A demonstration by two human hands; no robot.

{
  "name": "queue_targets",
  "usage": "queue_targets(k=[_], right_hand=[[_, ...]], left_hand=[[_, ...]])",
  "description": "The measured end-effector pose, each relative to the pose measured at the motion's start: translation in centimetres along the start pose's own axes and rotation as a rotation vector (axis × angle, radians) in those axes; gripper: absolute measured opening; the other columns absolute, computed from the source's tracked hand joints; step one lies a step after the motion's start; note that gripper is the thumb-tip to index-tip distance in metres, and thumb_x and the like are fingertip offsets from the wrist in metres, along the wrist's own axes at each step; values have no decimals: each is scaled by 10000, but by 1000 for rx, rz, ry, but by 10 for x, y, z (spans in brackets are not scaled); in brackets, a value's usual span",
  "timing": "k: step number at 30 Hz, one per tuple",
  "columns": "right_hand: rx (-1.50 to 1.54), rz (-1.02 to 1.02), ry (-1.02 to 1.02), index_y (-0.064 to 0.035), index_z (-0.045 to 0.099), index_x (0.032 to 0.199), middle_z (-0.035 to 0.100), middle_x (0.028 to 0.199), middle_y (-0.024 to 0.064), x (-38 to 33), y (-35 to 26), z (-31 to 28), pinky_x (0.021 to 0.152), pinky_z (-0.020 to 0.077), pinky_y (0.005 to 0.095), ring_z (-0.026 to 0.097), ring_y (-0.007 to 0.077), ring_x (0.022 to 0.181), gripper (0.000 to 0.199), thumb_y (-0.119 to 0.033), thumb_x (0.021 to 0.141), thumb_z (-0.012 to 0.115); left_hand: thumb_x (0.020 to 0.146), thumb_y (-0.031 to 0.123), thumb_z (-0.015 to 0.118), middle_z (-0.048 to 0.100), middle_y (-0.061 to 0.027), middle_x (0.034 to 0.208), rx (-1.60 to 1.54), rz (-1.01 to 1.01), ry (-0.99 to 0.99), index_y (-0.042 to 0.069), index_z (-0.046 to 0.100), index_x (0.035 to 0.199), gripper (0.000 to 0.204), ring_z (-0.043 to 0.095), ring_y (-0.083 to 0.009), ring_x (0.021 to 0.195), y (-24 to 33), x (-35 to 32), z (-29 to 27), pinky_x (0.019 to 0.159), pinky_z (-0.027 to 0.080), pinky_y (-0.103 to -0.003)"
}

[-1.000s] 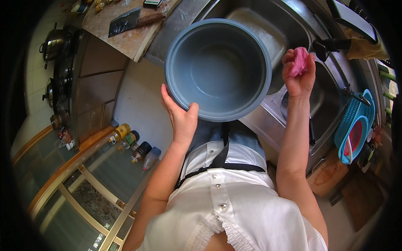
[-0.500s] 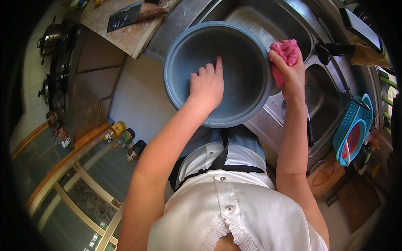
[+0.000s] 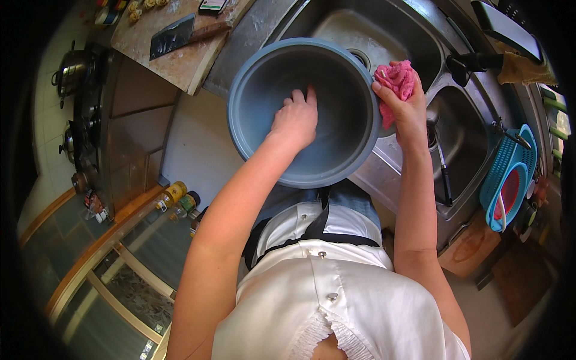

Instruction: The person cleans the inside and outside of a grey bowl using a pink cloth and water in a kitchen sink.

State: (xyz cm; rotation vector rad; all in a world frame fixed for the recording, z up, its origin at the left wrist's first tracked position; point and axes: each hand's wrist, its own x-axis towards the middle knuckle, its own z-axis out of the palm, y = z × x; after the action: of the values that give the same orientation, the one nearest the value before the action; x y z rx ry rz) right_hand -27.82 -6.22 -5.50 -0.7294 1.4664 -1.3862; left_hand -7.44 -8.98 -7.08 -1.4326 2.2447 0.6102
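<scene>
A large round grey-blue basin (image 3: 336,171) is held in front of me, over the near edge of the sink counter. My left hand (image 3: 295,120) reaches inside it, the index finger stretched out and the other fingers bent, with nothing seen in them. Whether the fingertips touch the basin's inside, I cannot tell. At the basin's right rim, my right hand (image 3: 409,114) grips a crumpled pink cloth (image 3: 396,80), its thumb towards the rim. Part of the cloth hangs between the hand and the basin.
Beyond the basin lies a steel double sink (image 3: 414,36), with a black-handled utensil (image 3: 445,180) in its right bowl. A turquoise basket (image 3: 501,174) stands at right. Left, a wooden board (image 3: 135,42) bears a cleaver (image 3: 172,37) and a phone (image 3: 212,6). Bottles (image 3: 174,193) stand on the floor.
The basin and both hands have shifted slightly left in view. My left index finger is a little less stretched out. The sink drain and the phone have come into sight.
</scene>
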Motion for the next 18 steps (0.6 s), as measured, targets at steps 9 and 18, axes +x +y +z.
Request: queue_targets(k=[9, 18], right_hand=[[0, -4, 0, -19, 519, 1144, 588, 1012, 41, 0, 3, -1, 829, 454, 255, 562, 115, 920, 524, -116, 712, 799], [-39, -26, 18, -20, 513, 1135, 584, 1022, 45, 0, 1, 0, 832, 456, 252, 566, 117, 916, 520, -104, 706, 795]], left_hand=[[740, 61, 643, 496, -219, 1125, 12, 33, 54, -36, 299, 1366, 721, 591, -360, 980, 1, 4, 3, 772, 552, -405], [743, 34, 602, 504, -220, 1103, -46, 68, 106, -48, 337, 1329, 648, 574, -374, 976, -6, -5, 5, 791, 531, -428]])
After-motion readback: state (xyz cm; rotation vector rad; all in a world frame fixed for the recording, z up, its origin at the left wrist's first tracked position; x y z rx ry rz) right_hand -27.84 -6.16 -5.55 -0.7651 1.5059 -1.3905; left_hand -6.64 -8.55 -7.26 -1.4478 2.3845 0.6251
